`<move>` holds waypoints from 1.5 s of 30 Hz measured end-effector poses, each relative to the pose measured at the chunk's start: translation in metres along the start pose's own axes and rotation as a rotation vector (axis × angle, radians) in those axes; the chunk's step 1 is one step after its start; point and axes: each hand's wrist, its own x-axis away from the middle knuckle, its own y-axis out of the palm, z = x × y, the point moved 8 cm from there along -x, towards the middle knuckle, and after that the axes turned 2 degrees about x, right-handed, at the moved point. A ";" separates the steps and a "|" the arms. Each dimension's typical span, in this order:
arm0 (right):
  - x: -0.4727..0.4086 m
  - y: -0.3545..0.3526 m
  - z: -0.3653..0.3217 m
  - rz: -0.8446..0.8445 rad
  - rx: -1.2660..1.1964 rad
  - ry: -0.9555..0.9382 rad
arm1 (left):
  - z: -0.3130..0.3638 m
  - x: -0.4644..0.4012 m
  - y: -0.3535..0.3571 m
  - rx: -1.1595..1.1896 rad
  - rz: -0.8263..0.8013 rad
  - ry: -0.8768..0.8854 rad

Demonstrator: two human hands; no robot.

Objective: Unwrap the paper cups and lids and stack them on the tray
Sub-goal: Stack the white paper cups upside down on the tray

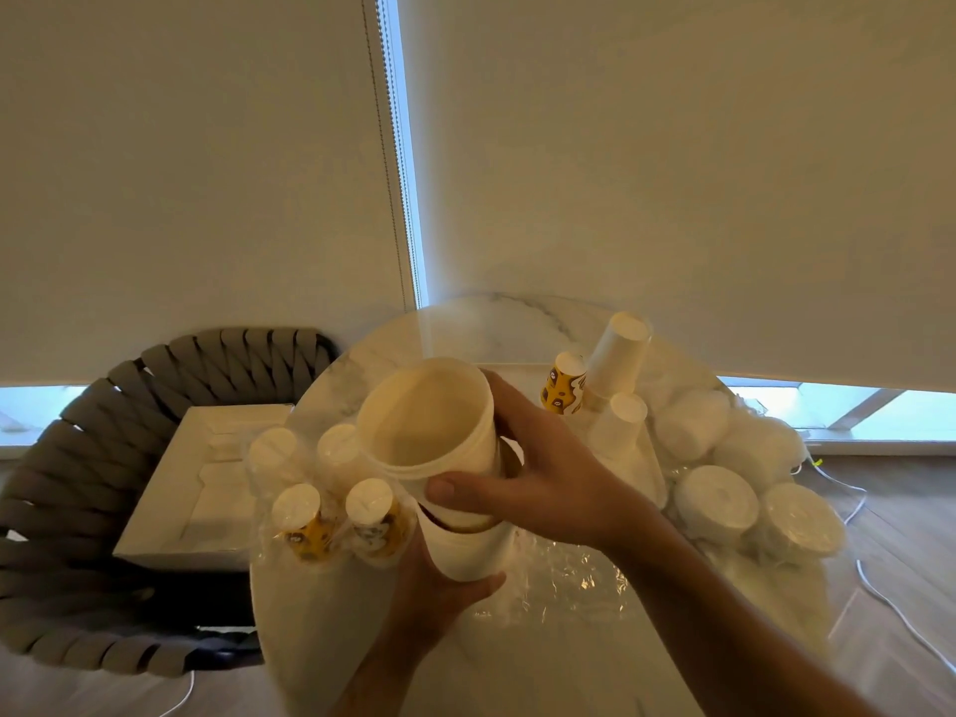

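1. Daylight enters through the narrow gap (408,147) between the two drawn roller blinds (672,173) and along the strip of window (827,411) beneath them.
2. The room itself is dim and warm-toned (almost yellowish).
3. The marble table (517,323) shows a pale glare streak near its far edge.
4. Crumpled plastic wrap (569,571) glints.
5. Wide-angle distortion bends the blind edges; the whole picture is soft and slightly hazy.

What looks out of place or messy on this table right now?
Loose clear plastic wrap lies crumpled on the table near the hands. On the tray, the tall white cup stack leans to one side instead of standing straight. No spill or damage shows.
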 end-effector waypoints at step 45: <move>0.030 -0.209 0.106 0.900 0.339 0.530 | -0.007 -0.001 -0.002 0.096 -0.017 -0.048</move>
